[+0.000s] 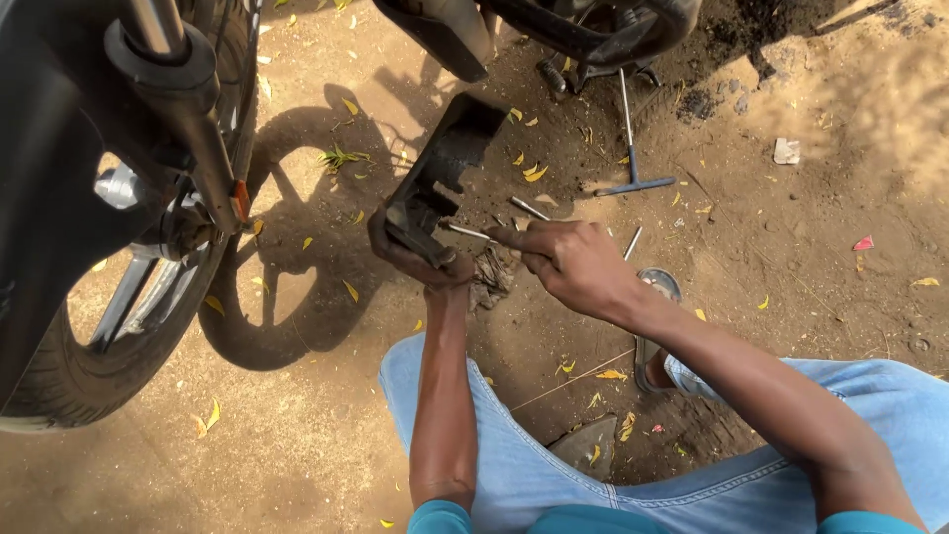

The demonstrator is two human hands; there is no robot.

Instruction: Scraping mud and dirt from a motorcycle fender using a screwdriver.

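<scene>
A black plastic bracket (435, 183) is being gripped from below by the left hand (415, 259), fingers closed round its lower end; its long axis is running up and away toward the motorcycle. A thin metal rod (467, 232) is being pinched by the right hand (573, 262), pointing left into the bracket's base, approx. crosswise to that axis.
</scene>
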